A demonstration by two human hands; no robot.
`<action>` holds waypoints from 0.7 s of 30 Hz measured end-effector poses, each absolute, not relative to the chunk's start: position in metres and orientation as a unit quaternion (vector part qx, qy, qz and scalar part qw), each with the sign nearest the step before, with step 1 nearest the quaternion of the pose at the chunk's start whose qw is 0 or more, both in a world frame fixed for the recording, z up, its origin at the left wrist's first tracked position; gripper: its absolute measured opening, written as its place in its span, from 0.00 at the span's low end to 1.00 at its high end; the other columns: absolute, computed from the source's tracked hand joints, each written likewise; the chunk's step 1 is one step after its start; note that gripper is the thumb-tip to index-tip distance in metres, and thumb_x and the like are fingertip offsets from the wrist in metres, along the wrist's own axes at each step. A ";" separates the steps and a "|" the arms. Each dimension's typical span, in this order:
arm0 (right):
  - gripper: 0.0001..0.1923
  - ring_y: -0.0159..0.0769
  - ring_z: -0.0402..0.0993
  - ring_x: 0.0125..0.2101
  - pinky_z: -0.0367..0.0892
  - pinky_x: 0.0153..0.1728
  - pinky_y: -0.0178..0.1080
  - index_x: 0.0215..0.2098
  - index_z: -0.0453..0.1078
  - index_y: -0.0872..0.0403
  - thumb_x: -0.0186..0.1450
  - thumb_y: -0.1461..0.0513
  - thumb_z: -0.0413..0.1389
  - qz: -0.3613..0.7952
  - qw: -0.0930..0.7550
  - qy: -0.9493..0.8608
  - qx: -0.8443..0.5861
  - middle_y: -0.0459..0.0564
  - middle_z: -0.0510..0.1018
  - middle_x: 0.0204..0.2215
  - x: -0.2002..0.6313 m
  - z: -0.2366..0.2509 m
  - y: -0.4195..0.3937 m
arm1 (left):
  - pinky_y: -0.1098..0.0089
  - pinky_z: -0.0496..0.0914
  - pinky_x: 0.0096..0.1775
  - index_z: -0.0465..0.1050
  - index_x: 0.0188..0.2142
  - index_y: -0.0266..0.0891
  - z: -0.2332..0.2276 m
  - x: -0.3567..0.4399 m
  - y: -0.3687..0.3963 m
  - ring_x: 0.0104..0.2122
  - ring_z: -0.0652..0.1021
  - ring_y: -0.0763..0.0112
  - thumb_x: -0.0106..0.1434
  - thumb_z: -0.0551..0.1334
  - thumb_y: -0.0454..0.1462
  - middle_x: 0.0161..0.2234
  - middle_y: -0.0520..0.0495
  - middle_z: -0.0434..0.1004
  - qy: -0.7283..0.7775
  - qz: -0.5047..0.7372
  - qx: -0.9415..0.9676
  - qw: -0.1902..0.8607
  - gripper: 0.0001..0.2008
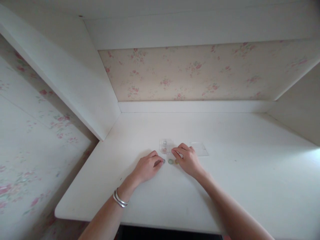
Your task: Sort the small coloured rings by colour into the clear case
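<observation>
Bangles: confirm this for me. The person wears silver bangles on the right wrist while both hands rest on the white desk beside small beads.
Wrong wrist. The head view shows the silver bangles on the left wrist, behind the left hand; the right hand has a bare wrist. Both hands do rest on the white desk beside the small beads.

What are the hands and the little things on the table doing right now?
Left hand: flat on the table, fingertips at a small bead.
Right hand: fingers curled, pinching something small, too tiny to tell.
Clear box: open, beads inside.
Clear lid: off, lying flat.
Green bead: loose on the table.
Bracelets: on left wrist.
</observation>
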State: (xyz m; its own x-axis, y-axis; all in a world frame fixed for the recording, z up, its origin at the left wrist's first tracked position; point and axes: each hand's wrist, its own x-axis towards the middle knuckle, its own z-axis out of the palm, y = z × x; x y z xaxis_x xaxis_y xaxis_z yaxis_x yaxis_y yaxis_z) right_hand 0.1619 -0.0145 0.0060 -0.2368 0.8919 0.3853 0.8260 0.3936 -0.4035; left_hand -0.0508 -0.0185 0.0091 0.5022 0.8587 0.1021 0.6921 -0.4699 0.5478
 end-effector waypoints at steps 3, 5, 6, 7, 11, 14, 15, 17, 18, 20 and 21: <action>0.11 0.30 0.68 0.34 0.51 0.37 0.36 0.37 0.73 0.48 0.67 0.60 0.48 0.069 0.253 -0.818 -0.512 0.46 0.72 0.32 0.158 0.009 -0.024 | 0.74 0.67 0.37 0.74 0.38 0.45 0.009 -0.050 -0.019 0.31 0.74 0.74 0.64 0.54 0.40 0.36 0.51 0.71 0.467 0.174 0.838 0.222 0.11; 0.11 0.30 0.67 0.34 0.50 0.38 0.37 0.37 0.74 0.49 0.67 0.61 0.49 0.063 0.235 -0.835 -0.493 0.46 0.72 0.32 0.154 0.011 -0.028 | 0.74 0.67 0.36 0.74 0.38 0.45 0.009 -0.049 -0.019 0.31 0.74 0.74 0.63 0.55 0.41 0.37 0.52 0.72 0.472 0.166 0.840 0.212 0.10; 0.11 0.30 0.67 0.34 0.49 0.38 0.37 0.36 0.74 0.49 0.67 0.61 0.49 0.058 0.229 -0.841 -0.488 0.46 0.72 0.31 0.152 0.012 -0.029 | 0.74 0.67 0.35 0.74 0.37 0.45 0.009 -0.048 -0.019 0.30 0.74 0.74 0.62 0.56 0.41 0.37 0.52 0.72 0.475 0.163 0.840 0.204 0.09; 0.11 0.30 0.67 0.34 0.48 0.38 0.37 0.36 0.74 0.49 0.67 0.61 0.49 0.053 0.225 -0.844 -0.484 0.46 0.72 0.31 0.151 0.012 -0.030 | 0.73 0.66 0.35 0.74 0.37 0.45 0.008 -0.047 -0.020 0.30 0.74 0.74 0.62 0.56 0.42 0.37 0.52 0.72 0.479 0.160 0.840 0.196 0.09; 0.12 0.30 0.66 0.34 0.48 0.37 0.37 0.35 0.74 0.50 0.67 0.61 0.48 0.042 0.223 -0.845 -0.484 0.46 0.71 0.31 0.150 0.012 -0.030 | 0.73 0.66 0.36 0.75 0.35 0.44 0.007 -0.043 -0.020 0.30 0.74 0.74 0.62 0.56 0.44 0.36 0.52 0.72 0.492 0.162 0.836 0.183 0.10; 0.12 0.30 0.66 0.34 0.48 0.38 0.37 0.35 0.74 0.50 0.68 0.62 0.48 0.044 0.229 -0.842 -0.487 0.46 0.72 0.31 0.152 0.010 -0.030 | 0.73 0.67 0.35 0.75 0.35 0.44 0.006 -0.043 -0.020 0.31 0.74 0.73 0.62 0.56 0.42 0.36 0.51 0.73 0.489 0.172 0.832 0.198 0.10; 0.12 0.30 0.66 0.34 0.48 0.38 0.37 0.36 0.74 0.50 0.68 0.61 0.48 0.046 0.230 -0.841 -0.488 0.47 0.72 0.31 0.153 0.010 -0.030 | 0.73 0.67 0.35 0.75 0.35 0.44 0.006 -0.043 -0.019 0.31 0.74 0.73 0.62 0.56 0.42 0.36 0.51 0.73 0.488 0.179 0.829 0.206 0.10; 0.12 0.31 0.66 0.34 0.48 0.38 0.37 0.36 0.74 0.50 0.68 0.61 0.47 0.051 0.230 -0.840 -0.489 0.47 0.72 0.31 0.153 0.009 -0.029 | 0.73 0.67 0.36 0.75 0.34 0.44 0.006 -0.044 -0.018 0.32 0.74 0.73 0.62 0.56 0.41 0.35 0.51 0.73 0.487 0.199 0.819 0.229 0.09; 0.12 0.31 0.66 0.34 0.48 0.38 0.37 0.36 0.74 0.49 0.68 0.61 0.47 0.054 0.229 -0.840 -0.489 0.47 0.72 0.31 0.153 0.009 -0.030 | 0.73 0.67 0.36 0.75 0.34 0.44 0.006 -0.045 -0.017 0.32 0.74 0.73 0.62 0.56 0.41 0.35 0.51 0.73 0.486 0.210 0.813 0.243 0.09; 0.13 0.31 0.66 0.34 0.48 0.38 0.38 0.36 0.74 0.50 0.68 0.61 0.47 0.061 0.226 -0.841 -0.488 0.47 0.72 0.31 0.153 0.009 -0.030 | 0.73 0.67 0.35 0.76 0.33 0.43 0.007 -0.047 -0.015 0.32 0.73 0.72 0.61 0.57 0.41 0.33 0.50 0.72 0.484 0.228 0.800 0.272 0.10; 0.13 0.31 0.66 0.34 0.48 0.38 0.38 0.37 0.74 0.50 0.68 0.60 0.47 0.064 0.225 -0.843 -0.485 0.48 0.72 0.31 0.152 0.010 -0.030 | 0.73 0.66 0.34 0.76 0.33 0.42 0.008 -0.048 -0.014 0.31 0.73 0.72 0.61 0.57 0.42 0.32 0.50 0.72 0.483 0.235 0.794 0.285 0.10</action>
State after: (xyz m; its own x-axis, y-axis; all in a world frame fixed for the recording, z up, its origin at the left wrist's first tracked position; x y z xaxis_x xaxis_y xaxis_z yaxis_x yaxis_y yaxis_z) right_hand 0.1520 -0.0305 0.0097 -0.4282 0.8465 0.3164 0.7888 0.5209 -0.3262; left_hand -0.0479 -0.0144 0.0080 0.4239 0.9004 0.0982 0.6333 -0.3721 0.6786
